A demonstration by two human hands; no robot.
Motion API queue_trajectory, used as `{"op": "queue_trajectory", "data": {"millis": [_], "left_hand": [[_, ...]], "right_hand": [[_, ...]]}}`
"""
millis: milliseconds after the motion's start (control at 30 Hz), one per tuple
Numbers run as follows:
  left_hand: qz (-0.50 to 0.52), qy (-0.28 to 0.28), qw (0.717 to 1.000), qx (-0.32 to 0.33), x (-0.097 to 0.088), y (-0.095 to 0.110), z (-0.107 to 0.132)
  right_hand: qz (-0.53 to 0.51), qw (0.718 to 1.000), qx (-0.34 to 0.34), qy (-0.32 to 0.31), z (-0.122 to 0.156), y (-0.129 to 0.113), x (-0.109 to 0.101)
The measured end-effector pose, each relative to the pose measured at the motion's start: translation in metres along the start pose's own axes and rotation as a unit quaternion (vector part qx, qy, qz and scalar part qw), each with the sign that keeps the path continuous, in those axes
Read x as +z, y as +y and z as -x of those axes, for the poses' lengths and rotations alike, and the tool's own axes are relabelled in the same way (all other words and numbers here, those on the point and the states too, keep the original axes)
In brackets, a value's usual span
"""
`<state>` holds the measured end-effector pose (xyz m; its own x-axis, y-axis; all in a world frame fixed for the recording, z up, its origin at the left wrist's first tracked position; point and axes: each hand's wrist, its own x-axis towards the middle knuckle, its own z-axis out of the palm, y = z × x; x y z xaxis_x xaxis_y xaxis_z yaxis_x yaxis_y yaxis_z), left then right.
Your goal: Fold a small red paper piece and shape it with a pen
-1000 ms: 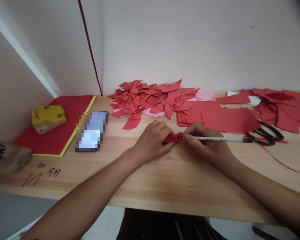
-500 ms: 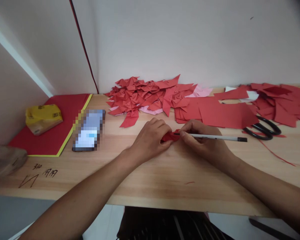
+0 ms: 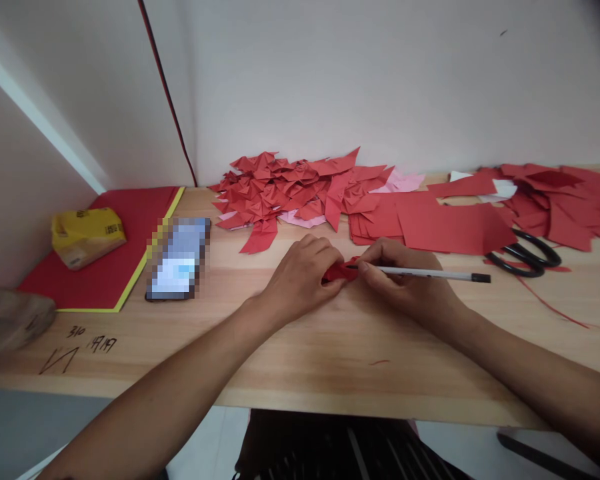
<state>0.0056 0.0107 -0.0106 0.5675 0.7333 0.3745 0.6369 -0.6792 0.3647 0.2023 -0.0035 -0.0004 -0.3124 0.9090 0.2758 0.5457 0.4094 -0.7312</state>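
Observation:
Near the middle of the wooden table (image 3: pixel 300 363), my left hand (image 3: pixel 307 270) is closed on a small folded red paper (image 3: pixel 341 271), mostly hidden by the fingers. My right hand (image 3: pixel 405 277) grips a pen (image 3: pixel 433 273) with a light barrel and a black end, which points to the right. The pen's tip meets the red paper or lies just over it. Behind my hands spreads a pile of folded red paper pieces (image 3: pixel 295 190), with some pink among them. Flat red sheets (image 3: pixel 445 227) lie behind my right hand.
Black-handled scissors (image 3: pixel 523 257) sit at the right, partly under red paper. More red pieces (image 3: pixel 570 200) are heaped at the far right. At the left are a phone (image 3: pixel 180 260), a red sheet with yellow edging (image 3: pixel 95 280) and a yellow packet (image 3: pixel 87 233). A wall stands behind.
Hands, paper and pen hold nearly the same position. The pen's black end has shifted very slightly left; the whole view has moved a little.

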Motion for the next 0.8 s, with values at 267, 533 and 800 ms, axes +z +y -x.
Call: {"op": "queue_trajectory", "data": {"millis": [267, 533, 800], "left_hand": [[-0.002, -0.010, 1.000, -0.004, -0.0009, 0.0004, -0.0002], [0.009, 0.000, 1.000, 0.001, -0.0012, 0.0011, 0.0000], [0.005, -0.008, 1.000, -0.003, -0.0016, 0.0013, -0.0008]], "right_hand": [[0.000, 1.000, -0.004, -0.003, 0.0000, 0.0001, -0.0003], [-0.004, 1.000, -0.009, -0.005, -0.0006, 0.0011, 0.0006], [-0.006, 1.000, -0.009, -0.005, -0.0010, -0.0004, -0.0001]]}}
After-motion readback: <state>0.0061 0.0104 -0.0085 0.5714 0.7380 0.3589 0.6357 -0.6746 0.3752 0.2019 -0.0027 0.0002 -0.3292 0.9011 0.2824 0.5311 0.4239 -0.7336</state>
